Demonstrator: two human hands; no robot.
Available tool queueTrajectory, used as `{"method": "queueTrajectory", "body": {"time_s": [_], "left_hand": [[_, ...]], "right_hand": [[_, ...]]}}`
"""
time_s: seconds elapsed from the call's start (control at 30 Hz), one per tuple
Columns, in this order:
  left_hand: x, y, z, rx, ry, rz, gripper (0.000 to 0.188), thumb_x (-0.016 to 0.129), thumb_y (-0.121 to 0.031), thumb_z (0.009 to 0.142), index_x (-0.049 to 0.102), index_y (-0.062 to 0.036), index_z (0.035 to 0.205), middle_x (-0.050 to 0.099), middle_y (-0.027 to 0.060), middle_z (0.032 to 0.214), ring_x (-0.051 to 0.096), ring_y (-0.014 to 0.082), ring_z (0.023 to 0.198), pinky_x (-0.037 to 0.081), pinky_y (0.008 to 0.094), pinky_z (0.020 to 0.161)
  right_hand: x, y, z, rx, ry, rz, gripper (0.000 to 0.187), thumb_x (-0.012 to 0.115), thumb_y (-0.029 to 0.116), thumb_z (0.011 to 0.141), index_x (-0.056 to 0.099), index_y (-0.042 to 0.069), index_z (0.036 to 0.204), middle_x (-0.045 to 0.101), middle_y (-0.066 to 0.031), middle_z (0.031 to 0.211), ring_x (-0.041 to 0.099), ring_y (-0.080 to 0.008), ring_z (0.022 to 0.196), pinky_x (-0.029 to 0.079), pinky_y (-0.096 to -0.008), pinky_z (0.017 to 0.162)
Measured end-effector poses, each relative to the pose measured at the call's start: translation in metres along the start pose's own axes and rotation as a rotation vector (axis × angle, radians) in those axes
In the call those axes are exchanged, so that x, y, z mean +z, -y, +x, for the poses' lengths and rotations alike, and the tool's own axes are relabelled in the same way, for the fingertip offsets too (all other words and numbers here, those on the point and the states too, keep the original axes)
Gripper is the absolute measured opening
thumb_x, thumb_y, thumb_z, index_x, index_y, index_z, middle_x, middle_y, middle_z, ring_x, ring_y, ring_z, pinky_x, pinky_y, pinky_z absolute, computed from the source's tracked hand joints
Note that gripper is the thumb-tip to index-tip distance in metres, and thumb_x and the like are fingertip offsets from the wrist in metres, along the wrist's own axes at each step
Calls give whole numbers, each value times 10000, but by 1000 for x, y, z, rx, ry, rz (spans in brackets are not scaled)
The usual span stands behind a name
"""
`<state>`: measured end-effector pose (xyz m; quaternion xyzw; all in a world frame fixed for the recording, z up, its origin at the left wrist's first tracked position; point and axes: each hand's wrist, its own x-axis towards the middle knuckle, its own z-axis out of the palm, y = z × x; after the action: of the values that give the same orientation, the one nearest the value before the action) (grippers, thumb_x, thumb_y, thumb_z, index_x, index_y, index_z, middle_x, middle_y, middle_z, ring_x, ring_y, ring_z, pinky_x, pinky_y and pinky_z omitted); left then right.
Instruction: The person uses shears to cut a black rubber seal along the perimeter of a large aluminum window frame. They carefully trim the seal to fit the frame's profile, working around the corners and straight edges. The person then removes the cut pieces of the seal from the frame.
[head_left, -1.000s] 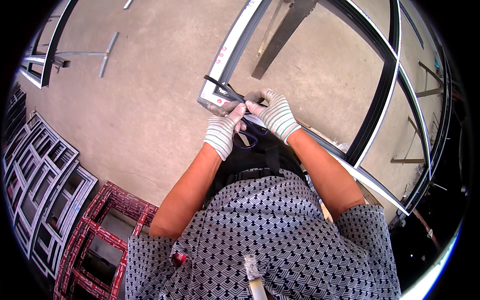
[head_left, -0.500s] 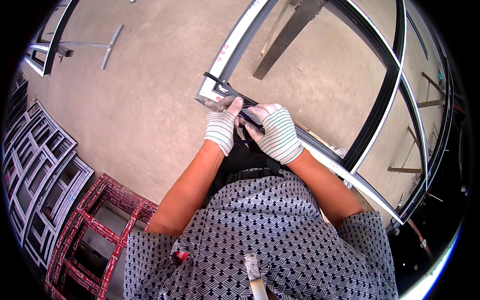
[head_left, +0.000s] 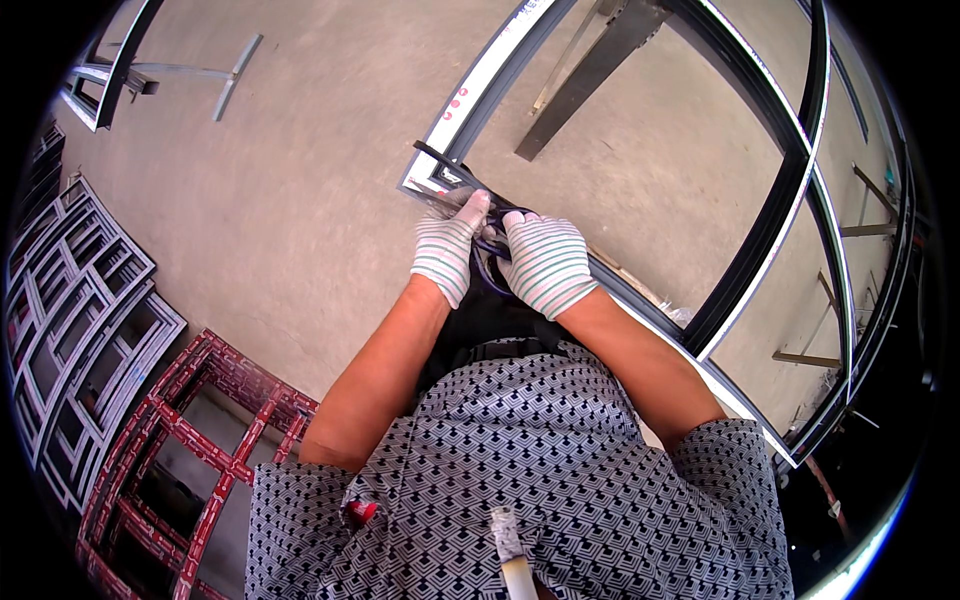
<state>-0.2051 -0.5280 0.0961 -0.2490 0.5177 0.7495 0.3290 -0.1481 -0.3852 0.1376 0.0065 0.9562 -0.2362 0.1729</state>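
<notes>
Both my hands wear white gloves with thin green stripes and work near the near-left corner of a large window frame (head_left: 484,78), dark inside with a white outer face. My left hand (head_left: 450,240) is closed, thumb and fingers pinching a thin black rubber strip (head_left: 432,155) that runs along the frame's near edge and sticks out past the corner. Close beside it, my right hand (head_left: 546,258) has its fingers curled round the same strip. A loop of the strip (head_left: 487,268) hangs between the hands; the fingertips are partly hidden.
A dark metal support leg (head_left: 575,95) shows through the frame's opening. Red-wrapped frames (head_left: 195,440) and a stack of grey frames (head_left: 85,300) stand at the left. More framework (head_left: 845,270) fills the right. A cigarette (head_left: 510,550) pokes in at the lower edge.
My right hand's fingers have curled in more, and the hand has turned slightly. More of the hanging loop shows. The left hand keeps its pinch; the whole view has shifted a little.
</notes>
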Motion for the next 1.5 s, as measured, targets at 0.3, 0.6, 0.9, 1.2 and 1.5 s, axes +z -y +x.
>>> {"method": "queueTrajectory", "body": {"time_s": [0.3,0.6,0.9,1.2,1.5], "left_hand": [[12,-20,-17,-38,-69,8,206,733,-171,946,661,-40,1088,689,34,816,658,116,696,543,266,650],[4,-13,-11,17,-15,154,225,659,-181,998,597,-22,1144,675,60,871,673,126,715,603,274,679],[5,-10,-16,35,-29,281,241,642,-172,1008,597,10,1159,700,86,897,686,143,739,600,292,711],[8,-7,-18,55,-55,286,219,629,-152,1013,617,44,1109,705,105,902,694,161,734,606,309,723],[10,-8,-20,46,-73,244,241,629,-156,1010,632,68,1098,696,113,879,710,169,721,588,275,666]], "right_hand": [[-44,-52,-64,37,212,-101,427,741,123,737,624,35,1138,703,-202,977,678,-383,907,528,-456,834],[-58,-95,-73,325,234,201,361,737,259,876,631,11,1117,710,-219,908,708,-391,865,552,-431,787],[-58,-101,-30,274,435,405,658,623,623,908,667,-26,1004,674,-241,842,684,-361,819,532,-406,788],[-43,-106,-7,121,596,501,523,624,509,981,646,-13,1007,582,-83,757,515,-148,739,484,-347,690],[-54,-99,6,75,595,420,583,636,593,943,661,11,940,590,-121,704,546,-212,670,486,-370,662]]}}
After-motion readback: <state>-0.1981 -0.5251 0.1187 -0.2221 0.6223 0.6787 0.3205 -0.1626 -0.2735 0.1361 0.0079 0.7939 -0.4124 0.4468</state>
